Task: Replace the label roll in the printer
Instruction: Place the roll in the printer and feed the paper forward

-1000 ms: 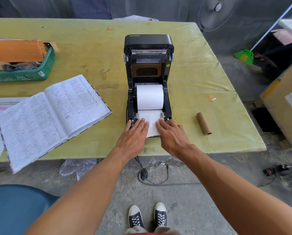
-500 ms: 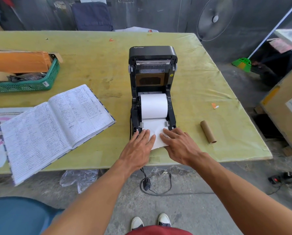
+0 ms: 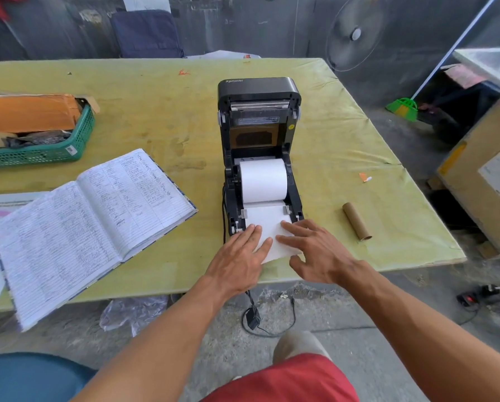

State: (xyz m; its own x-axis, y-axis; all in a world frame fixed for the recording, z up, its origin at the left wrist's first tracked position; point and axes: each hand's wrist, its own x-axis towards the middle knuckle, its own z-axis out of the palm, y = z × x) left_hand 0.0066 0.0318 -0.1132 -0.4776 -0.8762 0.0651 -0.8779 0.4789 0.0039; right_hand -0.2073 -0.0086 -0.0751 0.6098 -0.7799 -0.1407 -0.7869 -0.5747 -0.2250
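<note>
A black label printer (image 3: 259, 91) stands on the table with its lid tilted up and back. A full white label roll (image 3: 263, 179) sits in its bay, and the paper's loose end (image 3: 264, 220) runs forward over the front slot onto the table. My left hand (image 3: 238, 262) lies flat with straight fingers on the left part of that paper. On the paper's right part my right hand (image 3: 315, 252) rests with its fingers spread. An empty brown cardboard core (image 3: 356, 221) lies on the table right of the printer.
An open handwritten ledger (image 3: 92, 224) lies left of the printer. A green basket (image 3: 54, 150) with cardboard stands at the far left. The yellow-green table (image 3: 344, 134) ends just behind my hands. The printer's cable and adapter (image 3: 253, 317) hang to the floor. A cardboard box (image 3: 480, 172) stands at the right.
The label's loose end has come further out of the printer toward the table edge under my hands. The view has shifted down and back; my red-clad knee now shows.
</note>
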